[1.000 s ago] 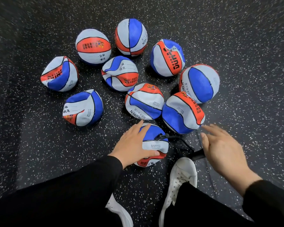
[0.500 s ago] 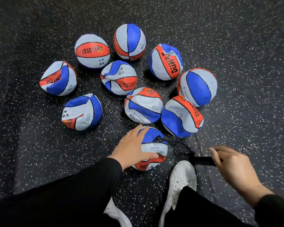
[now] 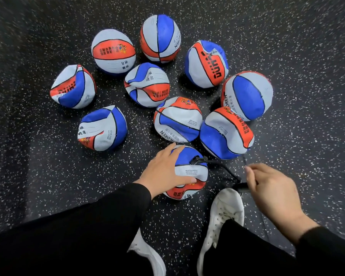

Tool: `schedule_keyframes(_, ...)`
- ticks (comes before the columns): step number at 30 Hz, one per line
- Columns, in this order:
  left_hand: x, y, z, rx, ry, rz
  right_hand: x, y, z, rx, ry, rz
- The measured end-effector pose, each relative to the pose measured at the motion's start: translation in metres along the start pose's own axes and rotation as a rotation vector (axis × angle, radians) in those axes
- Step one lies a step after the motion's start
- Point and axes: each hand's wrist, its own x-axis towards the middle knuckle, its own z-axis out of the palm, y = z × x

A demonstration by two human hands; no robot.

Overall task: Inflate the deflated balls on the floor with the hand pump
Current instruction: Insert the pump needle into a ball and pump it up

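Near 6 o'clock: ball [image 3: 189, 172], hose [image 3: 217, 165] plugged in, among limp balls.
Left hand [image 3: 165, 172]: spread flat on ball, steadying it.
Right hand [image 3: 271, 188]: curled round pump [image 3: 242, 187], probably for stroking.

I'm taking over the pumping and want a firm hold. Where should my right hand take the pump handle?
Take the black pump handle across its bar, coming down from above with fingers curled round it. It lies crosswise just past the white shoe, where the right hand already closes on it; the left hand steadies the ball.
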Motion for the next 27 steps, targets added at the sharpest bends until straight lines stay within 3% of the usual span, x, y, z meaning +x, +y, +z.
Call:
schedule_keyframes(11, -0.001, 0.002, -0.004, -0.004, -0.023, 0.013, -0.002, 0.005, 0.033, -0.029, -0.110, -0.158)
schedule_keyframes(14, -0.002, 0.001, -0.003, -0.007, -0.041, -0.005, -0.005, 0.012, 0.028, -0.029, -0.132, -0.121)
schedule_keyframes(22, -0.002, 0.005, -0.006, 0.007, -0.079, -0.018, 0.031, -0.004, -0.069, 0.020, 0.038, -0.056)
schedule_keyframes(27, -0.002, 0.004, -0.005, -0.003, -0.061, -0.016, 0.021, 0.001, -0.031, 0.030, 0.106, 0.026)
